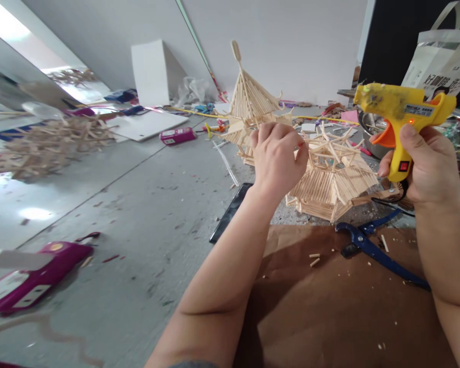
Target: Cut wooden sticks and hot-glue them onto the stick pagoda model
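Note:
In my right hand (435,163) is a yellow hot glue gun (406,107), held up by its handle with the nozzle pointing left. Its orange trigger and a small lit red light show. My left hand (278,156) is closed, back toward me, and the fingertips are hidden, so what they pinch cannot be made out. It is in front of a wooden-stick pagoda tower (249,97) with a pointed roof and a tall finial. Just right of that hand sits a wide stick-built roof tier (331,179), open at its top.
Blue pliers (368,245) lie on brown paper (329,306) with stick scraps. A black phone (232,212) lies left of my forearm. Purple power strips (42,273) and a pile of sticks (57,140) are on the grey surface. A bag (437,61) stands at back right.

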Motion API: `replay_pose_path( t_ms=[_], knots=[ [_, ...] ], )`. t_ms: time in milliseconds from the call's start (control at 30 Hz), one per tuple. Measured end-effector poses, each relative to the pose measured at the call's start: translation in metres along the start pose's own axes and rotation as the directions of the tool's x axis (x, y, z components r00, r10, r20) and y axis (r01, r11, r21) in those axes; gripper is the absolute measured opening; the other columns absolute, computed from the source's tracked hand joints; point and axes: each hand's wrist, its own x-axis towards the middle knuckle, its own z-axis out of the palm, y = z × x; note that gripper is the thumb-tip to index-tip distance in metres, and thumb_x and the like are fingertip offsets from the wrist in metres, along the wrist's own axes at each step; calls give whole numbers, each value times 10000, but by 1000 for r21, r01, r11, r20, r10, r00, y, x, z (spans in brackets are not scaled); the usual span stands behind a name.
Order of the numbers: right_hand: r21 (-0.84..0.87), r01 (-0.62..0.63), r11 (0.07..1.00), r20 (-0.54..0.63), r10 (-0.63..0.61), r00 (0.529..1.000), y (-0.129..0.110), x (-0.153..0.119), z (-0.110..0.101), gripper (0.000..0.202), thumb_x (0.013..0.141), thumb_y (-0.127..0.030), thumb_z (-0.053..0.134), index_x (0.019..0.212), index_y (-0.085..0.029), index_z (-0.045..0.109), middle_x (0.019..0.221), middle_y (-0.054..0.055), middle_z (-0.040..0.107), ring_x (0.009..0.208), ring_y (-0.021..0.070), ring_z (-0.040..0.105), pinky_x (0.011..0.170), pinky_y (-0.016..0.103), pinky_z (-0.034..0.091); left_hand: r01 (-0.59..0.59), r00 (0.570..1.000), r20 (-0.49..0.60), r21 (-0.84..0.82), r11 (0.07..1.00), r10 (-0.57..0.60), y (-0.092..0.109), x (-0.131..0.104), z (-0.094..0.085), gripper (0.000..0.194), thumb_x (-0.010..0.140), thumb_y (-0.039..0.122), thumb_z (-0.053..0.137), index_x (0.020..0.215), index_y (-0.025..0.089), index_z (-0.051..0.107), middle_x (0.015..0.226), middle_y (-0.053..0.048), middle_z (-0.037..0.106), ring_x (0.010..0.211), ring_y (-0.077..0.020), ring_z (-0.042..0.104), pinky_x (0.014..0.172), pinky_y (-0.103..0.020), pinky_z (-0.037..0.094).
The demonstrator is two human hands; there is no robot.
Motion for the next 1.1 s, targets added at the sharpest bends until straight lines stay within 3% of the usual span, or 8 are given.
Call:
replay_pose_path(
  t_ms=[433, 700, 833, 900, 1000, 1033, 1100],
  knots=[
    [-27, 3, 1000, 7, -3, 1000, 0, 0, 0, 173, 774, -372, 620, 848, -216, 617, 748, -17, 668, 351, 74, 507, 308, 223, 393, 81, 995, 60, -44, 996, -78, 5, 2, -6, 119, 802, 274, 499, 735, 218, 581, 907, -55, 641, 1010, -273, 494, 921, -493, 331],
    [-9, -2, 1000, 10, 2, 1000, 0, 1, -1, 171, 766, -373, 628, 855, -227, 618, 756, -20, 664, 358, 76, 510, 317, 231, 401, 136, 991, -1, -128, 982, -137, -3, 3, -8, 155, 835, 307, 450, 803, 249, 590, 865, -25, 641, 974, -225, 503, 930, -434, 359],
    [-7, -2, 1000, -15, 2, 1000, -2, 0, -1, 168, 767, -363, 626, 861, -224, 615, 752, -18, 668, 350, 76, 508, 316, 231, 399, 169, 982, -64, -106, 980, -176, 1, 2, -19, 179, 857, 281, 410, 815, 244, 580, 820, -24, 637, 885, -183, 532, 846, -347, 413],
    [-23, -6, 1000, -31, 6, 1000, -2, 1, -1, 176, 769, -371, 619, 865, -224, 609, 746, -19, 670, 353, 78, 513, 327, 232, 404, 163, 985, -46, -89, 983, -168, 7, 1, -29, 214, 866, 283, 384, 775, 232, 571, 748, -16, 626, 775, -154, 544, 743, -298, 432],
    [-20, -22, 1000, -78, 20, 997, 2, 4, -3, 210, 757, -385, 621, 881, -216, 611, 745, -11, 676, 402, 87, 542, 399, 244, 449, 109, 977, 187, -33, 994, -101, 18, -2, -46, 286, 850, 291, 380, 632, 200, 543, 575, -7, 562, 580, -126, 505, 558, -262, 388],
    [-9, -30, 999, -94, 29, 995, 4, 6, -4, 219, 751, -385, 623, 885, -212, 615, 742, -8, 677, 429, 93, 556, 432, 249, 465, 66, 946, 319, -7, 998, -60, 22, -3, -51, 303, 834, 284, 393, 578, 190, 526, 532, -6, 540, 532, -119, 483, 516, -257, 357],
    [20, -52, 998, -120, 54, 991, 11, 11, -6, 227, 743, -388, 625, 872, -201, 623, 737, 1, 679, 487, 105, 584, 496, 260, 491, -54, 809, 586, 5, 999, 40, 29, -4, -61, 327, 813, 261, 403, 516, 176, 510, 500, -8, 528, 483, -108, 461, 480, -250, 315]
  ],
)
